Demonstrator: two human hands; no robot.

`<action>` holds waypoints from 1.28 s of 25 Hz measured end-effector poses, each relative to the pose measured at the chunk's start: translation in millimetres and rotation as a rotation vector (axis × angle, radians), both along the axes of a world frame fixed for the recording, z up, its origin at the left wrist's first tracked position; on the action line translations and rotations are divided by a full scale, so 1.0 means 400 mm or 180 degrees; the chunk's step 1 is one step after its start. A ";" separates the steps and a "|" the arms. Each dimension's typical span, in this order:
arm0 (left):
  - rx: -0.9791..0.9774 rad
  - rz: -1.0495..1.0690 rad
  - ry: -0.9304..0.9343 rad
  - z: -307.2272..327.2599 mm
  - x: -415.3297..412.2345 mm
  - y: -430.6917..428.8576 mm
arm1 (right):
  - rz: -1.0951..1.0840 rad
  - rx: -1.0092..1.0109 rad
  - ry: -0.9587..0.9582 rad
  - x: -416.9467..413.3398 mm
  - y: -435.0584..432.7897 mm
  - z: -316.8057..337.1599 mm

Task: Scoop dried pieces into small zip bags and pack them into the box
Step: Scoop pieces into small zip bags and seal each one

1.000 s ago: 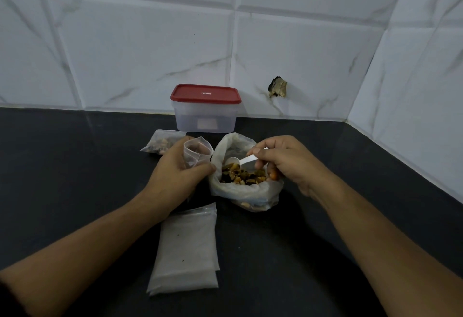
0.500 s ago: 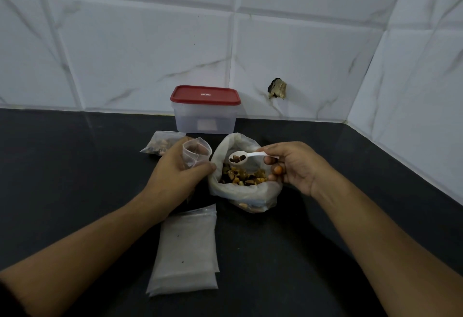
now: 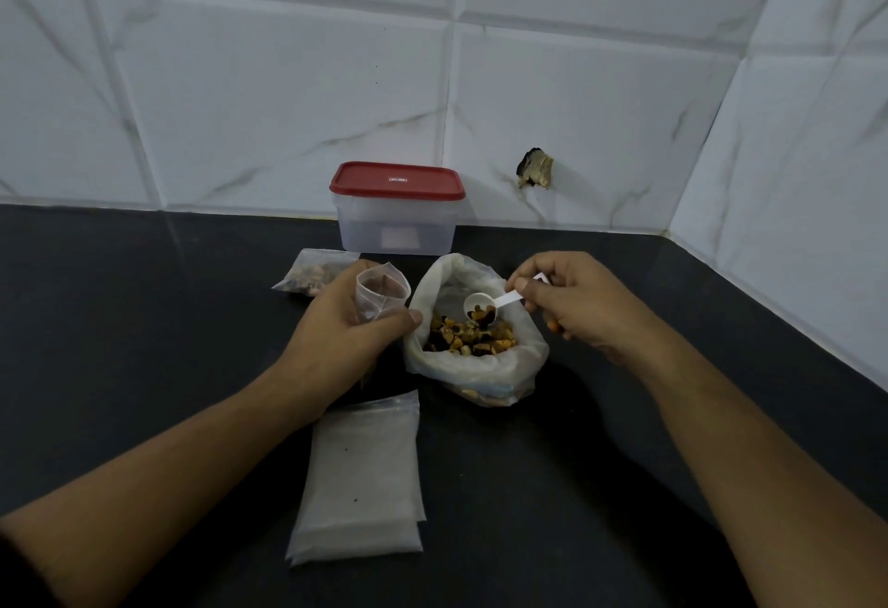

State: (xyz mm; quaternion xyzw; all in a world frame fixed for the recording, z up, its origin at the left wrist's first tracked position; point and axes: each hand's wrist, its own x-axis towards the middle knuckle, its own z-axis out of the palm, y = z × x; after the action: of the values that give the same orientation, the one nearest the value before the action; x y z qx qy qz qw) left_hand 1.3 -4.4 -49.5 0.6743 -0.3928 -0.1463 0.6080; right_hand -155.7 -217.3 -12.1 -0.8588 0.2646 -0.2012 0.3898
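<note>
While two bare hands work over a black countertop [image 3: 144,319], one white scoop [image 3: 480,306] dips into one large open plastic bag [image 3: 480,374] of dried pieces [image 3: 473,338]. The right hand [image 3: 576,309] pinches the scoop's handle between thumb and curled fingers, and the tilted bowl, with a few pieces in it, touches the heap just ahead of the fingertips. The left hand [image 3: 346,333] wraps its fingers round one small zip bag [image 3: 382,293], held upright with its mouth open, the thumb tip just beside the large bag's rim. One filled small bag [image 3: 314,271] lies flat behind the left hand. One clear box [image 3: 398,223], its red lid on, stands against the tiled wall behind both bags, apart from either hand. One stack of empty zip bags [image 3: 360,478] lies between the forearms; at least two edges show, but the exact number cannot be told.
</note>
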 end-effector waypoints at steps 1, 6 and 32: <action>-0.0006 0.0005 0.0001 0.000 0.000 0.000 | 0.0095 0.0132 0.0045 -0.003 -0.001 0.003; -0.0001 0.0025 0.0048 -0.003 0.000 0.001 | 0.0187 0.0823 0.0011 0.013 0.019 -0.009; 0.0009 -0.0062 0.0008 -0.002 0.000 0.001 | -0.0525 0.2242 -0.0280 0.023 -0.003 -0.027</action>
State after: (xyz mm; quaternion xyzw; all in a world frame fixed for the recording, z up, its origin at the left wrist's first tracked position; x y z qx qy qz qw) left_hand 1.5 -4.0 -50.3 0.6711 -0.3983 -0.1536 0.6061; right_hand -146.6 -218.4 -22.8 -0.6381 0.3690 -0.1652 0.6552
